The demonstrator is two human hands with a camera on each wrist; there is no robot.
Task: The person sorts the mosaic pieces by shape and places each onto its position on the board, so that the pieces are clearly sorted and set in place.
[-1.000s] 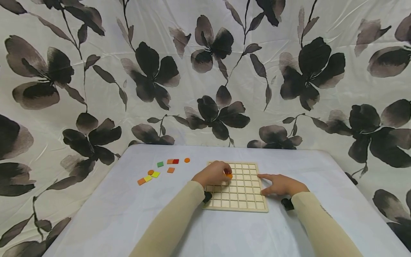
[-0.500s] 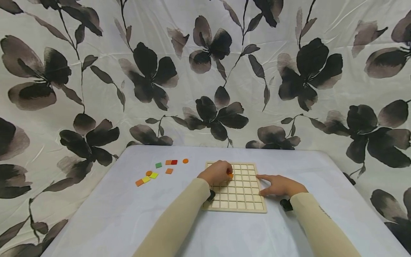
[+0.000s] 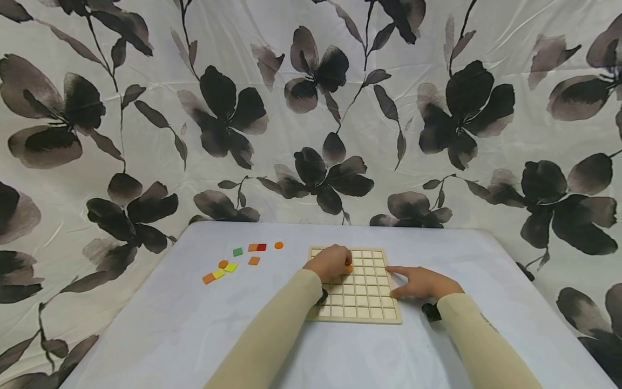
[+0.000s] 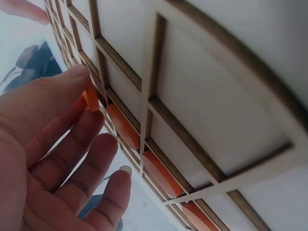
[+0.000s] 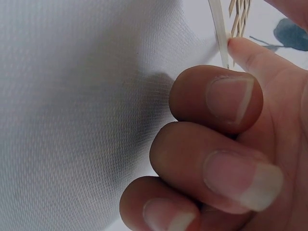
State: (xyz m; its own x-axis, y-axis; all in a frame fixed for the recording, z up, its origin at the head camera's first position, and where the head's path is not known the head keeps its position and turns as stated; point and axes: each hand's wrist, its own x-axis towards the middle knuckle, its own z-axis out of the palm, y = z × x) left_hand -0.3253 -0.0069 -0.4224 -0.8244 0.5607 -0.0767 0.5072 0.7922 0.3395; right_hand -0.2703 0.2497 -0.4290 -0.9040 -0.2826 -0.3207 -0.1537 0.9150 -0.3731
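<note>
Okay, edges first. Grid board point(image 3: 362, 302) sits in from the far edge of the white desk point(image 3: 160, 340): thin strip of surface beyond it, broader stretch on the near side. Floral cloth point(image 3: 316, 119) hangs behind that far edge. On the right, desk surface runs on past the right hand point(image 3: 423, 283) to the right edge. On the left, a gap separates board from the scattered tiles, incl. green square point(image 3: 237, 252), red square point(image 3: 261, 247) and yellow square point(image 3: 230, 267).

Left hand point(image 3: 332, 262) comes over the board from near left, thumb and finger pinching an orange piece point(image 4: 91, 98). Piece is about mid-width, in the board's far half; can't tell if it's seated in a cell. Orange tiles point(image 4: 122, 127) sit in cells just beside it. Left sleeve point(image 3: 277, 316) overlaps the board's left edge.

Right hand: thumb and index spread, tips at the board's right rim, other fingers curled. Hands apart, board's right columns between them.
</note>
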